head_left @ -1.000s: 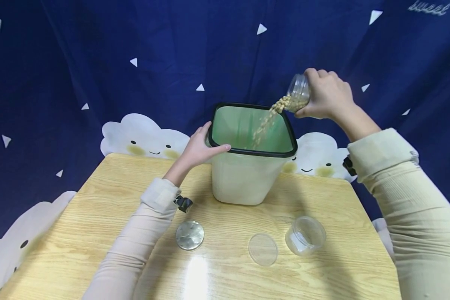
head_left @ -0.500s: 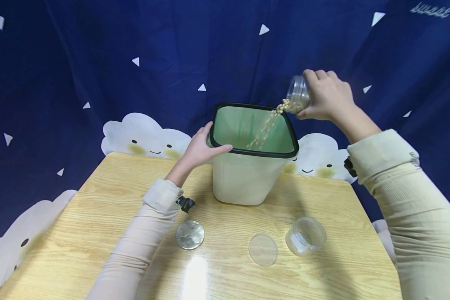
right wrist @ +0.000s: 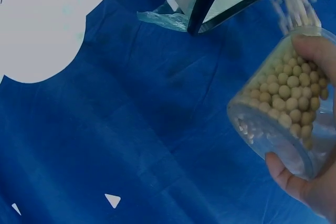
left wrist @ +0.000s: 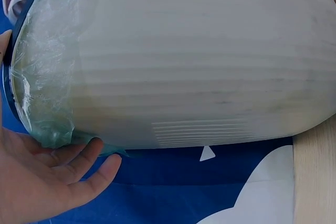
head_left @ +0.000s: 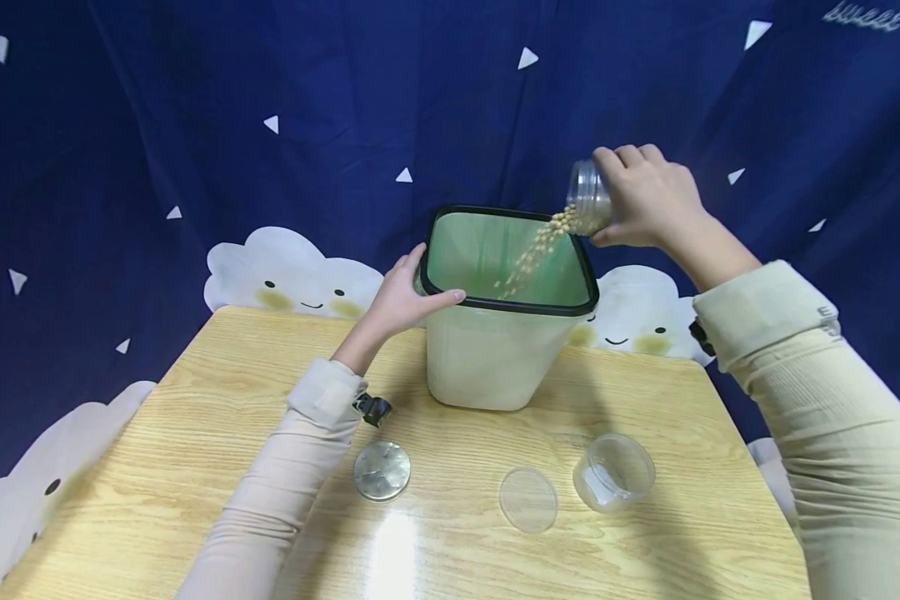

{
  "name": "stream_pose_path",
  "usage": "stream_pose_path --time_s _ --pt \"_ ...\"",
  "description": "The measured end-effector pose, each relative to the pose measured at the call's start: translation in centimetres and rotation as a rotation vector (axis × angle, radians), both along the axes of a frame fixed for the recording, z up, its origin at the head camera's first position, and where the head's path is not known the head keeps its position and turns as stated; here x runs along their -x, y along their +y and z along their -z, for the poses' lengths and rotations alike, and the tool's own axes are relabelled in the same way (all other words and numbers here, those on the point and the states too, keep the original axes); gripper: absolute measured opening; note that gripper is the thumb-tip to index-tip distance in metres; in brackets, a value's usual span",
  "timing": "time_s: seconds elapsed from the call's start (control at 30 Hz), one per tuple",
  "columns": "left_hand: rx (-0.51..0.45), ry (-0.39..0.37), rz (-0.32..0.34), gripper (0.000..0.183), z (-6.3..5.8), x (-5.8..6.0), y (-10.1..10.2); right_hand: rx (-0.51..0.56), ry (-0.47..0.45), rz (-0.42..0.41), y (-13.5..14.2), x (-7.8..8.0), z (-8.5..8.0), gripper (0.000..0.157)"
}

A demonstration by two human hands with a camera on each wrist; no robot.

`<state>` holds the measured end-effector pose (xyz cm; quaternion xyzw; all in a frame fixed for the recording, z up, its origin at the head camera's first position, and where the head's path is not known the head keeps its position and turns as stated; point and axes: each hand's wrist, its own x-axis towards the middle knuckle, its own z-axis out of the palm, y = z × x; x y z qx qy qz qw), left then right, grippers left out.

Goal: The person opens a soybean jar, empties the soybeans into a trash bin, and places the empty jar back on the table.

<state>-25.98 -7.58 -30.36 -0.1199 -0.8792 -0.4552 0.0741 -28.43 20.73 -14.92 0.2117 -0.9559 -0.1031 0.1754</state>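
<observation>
My right hand grips a clear plastic jar, tipped on its side with its mouth toward a trash bin. Pale round soybeans stream from the mouth into the bin. In the right wrist view, many soybeans are still piled inside the tilted jar. The bin is whitish, with a black rim and a green liner folded over its edge. My left hand holds the bin's left rim, thumb on top and fingers along the outside. The bottom of the bin's inside is hidden.
On the wooden table lie a silvery round lid and a clear disc. A clear round container with a white label stands to their right. A blue curtain with clouds hangs behind.
The jar in my right hand has moved slightly left and down, and soybeans keep pouring out. My left hand stays at the bin's rim.
</observation>
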Motion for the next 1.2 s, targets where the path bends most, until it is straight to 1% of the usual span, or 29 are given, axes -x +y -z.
stream_pose_path --time_s 0.2,0.33,0.63,0.97,1.2 --pt "0.003 -0.001 0.0 0.098 0.1 0.0 -0.1 -0.002 -0.01 -0.039 -0.2 -0.2 0.1 0.097" --pt "0.0 0.001 0.0 0.098 0.1 0.0 -0.2 -0.034 -0.005 -0.072 -0.4 -0.4 0.1 0.097" --pt "-0.007 0.008 0.005 0.098 0.1 0.1 -0.3 -0.078 0.032 -0.123 -0.8 -0.6 0.2 0.096" --pt "-0.007 0.008 0.01 0.098 0.2 0.0 -0.3 -0.171 0.093 -0.195 -1.2 -1.0 0.2 0.095" --pt "-0.008 0.009 0.008 0.097 0.1 -0.1 -0.2 -0.234 0.132 -0.267 -1.2 -1.2 0.3 0.095"
